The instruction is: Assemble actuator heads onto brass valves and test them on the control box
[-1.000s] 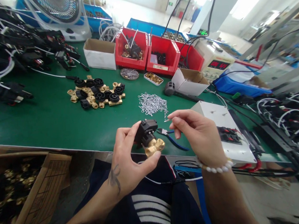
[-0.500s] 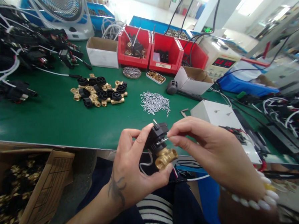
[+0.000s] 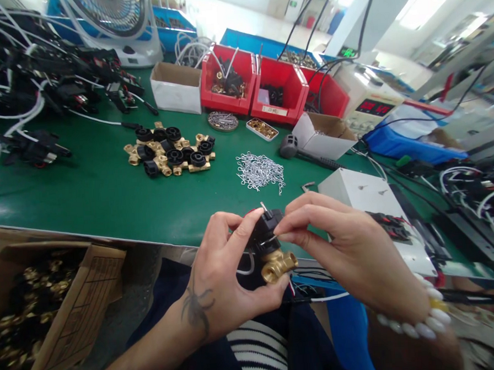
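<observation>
My left hand (image 3: 230,263) is wrapped round a brass valve (image 3: 278,265) with a black actuator (image 3: 268,226) on top. Its thumb presses under the brass body and its fingers rest on the black housing. A short metal shaft (image 3: 263,206) sticks up from the housing. At the housing's right side, my right hand (image 3: 336,241) is pinched closed at a thin silver spring pin (image 3: 268,240), whose end is mostly hidden by fingertips. Behind on the green bench lies a heap of similar silver pins (image 3: 259,171).
Brass valve bodies with black caps (image 3: 173,151) sit left on the bench (image 3: 107,198). Red bins (image 3: 282,114), a screw dish (image 3: 222,121) and a brass parts tray (image 3: 262,129) stand behind. A white box (image 3: 346,188) is at right; a cardboard box (image 3: 106,269) is lower left.
My right fingertips have moved in closer against the black housing, and less of the silver pin shows. The valve stays in my left hand. The whole view has shifted slightly.
</observation>
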Tool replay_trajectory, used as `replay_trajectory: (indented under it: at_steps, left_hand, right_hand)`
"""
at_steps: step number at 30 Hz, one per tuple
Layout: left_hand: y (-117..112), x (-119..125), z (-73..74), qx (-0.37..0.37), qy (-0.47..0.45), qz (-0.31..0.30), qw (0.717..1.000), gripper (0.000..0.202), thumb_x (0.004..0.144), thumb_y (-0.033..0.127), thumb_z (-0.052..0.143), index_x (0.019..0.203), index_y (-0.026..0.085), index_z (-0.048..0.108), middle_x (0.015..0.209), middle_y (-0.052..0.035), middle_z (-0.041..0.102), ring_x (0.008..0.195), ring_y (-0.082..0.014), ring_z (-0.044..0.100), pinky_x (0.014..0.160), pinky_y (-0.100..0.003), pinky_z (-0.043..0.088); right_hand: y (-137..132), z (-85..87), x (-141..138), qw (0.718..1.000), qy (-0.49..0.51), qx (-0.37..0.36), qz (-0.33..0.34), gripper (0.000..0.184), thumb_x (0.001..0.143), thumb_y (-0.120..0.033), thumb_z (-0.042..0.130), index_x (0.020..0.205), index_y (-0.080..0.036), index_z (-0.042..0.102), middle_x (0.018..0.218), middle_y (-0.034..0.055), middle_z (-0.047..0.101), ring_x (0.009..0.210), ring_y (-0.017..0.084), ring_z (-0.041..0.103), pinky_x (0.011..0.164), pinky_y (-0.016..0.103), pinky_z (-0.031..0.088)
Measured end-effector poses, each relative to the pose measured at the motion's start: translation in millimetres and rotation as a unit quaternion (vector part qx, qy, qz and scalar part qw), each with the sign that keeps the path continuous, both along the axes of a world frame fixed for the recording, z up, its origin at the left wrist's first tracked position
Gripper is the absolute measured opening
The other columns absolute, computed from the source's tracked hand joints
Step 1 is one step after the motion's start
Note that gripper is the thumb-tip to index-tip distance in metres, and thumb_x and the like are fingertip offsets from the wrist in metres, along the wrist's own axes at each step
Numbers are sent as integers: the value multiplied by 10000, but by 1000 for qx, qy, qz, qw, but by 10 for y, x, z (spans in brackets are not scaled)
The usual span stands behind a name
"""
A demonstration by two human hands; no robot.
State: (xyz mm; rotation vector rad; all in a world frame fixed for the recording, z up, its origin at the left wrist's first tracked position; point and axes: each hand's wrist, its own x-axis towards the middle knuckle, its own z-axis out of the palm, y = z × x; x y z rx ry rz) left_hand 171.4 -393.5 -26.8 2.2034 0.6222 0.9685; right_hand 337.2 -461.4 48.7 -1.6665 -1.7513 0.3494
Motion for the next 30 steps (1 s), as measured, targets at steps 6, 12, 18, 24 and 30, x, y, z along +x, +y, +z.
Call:
replay_trajectory:
  at_steps: [6,12,18,24,30]
  left_hand:
    - [68,19,-157,-42,10,-22,999,671,755,347,704,1367,140,523,1076,-77,532,991,-211,583,882,-363,560]
    - [129,69,-245,-84,-9,-20,996,688,762,367,716,1391,174,514,1113,-68,515,1008,-204,573,918,-376,548]
    - [205,128,-313,-117,-10,-2,993,691,762,351,713,1391,145,513,1116,-81,511,1053,-220,573,946,-403,545]
    - [206,109,-325,-119,0,-11,993,701,766,356,712,1403,149,504,1132,-85,510,1075,-227,571,966,-419,538]
    - [237,101,-321,-120,-2,-16,993,702,770,361,711,1402,133,508,1119,-85,509,1061,-226,571,962,-426,543]
  right_hand:
    - [6,-290,-24,999,40,15,-27,114,888,-130,641,825,-209,694,850,22,693,796,150,665,728,259,547]
    - [-201,-603,281,977,-11,0,-214,431,916,-388,642,1300,-196,600,907,49,679,796,203,657,760,362,569]
    - [-533,-1107,288,948,-254,-58,-181,416,1029,-372,401,1209,-102,662,1015,169,690,945,292,664,819,441,578]
    - [-517,-1050,311,913,-365,-98,-152,839,852,-669,586,1353,4,567,1251,303,610,1141,420,599,895,543,559]
    - [-440,-775,269,909,-294,-248,-159,448,794,-330,730,1140,-54,661,967,176,679,873,322,684,761,449,580]
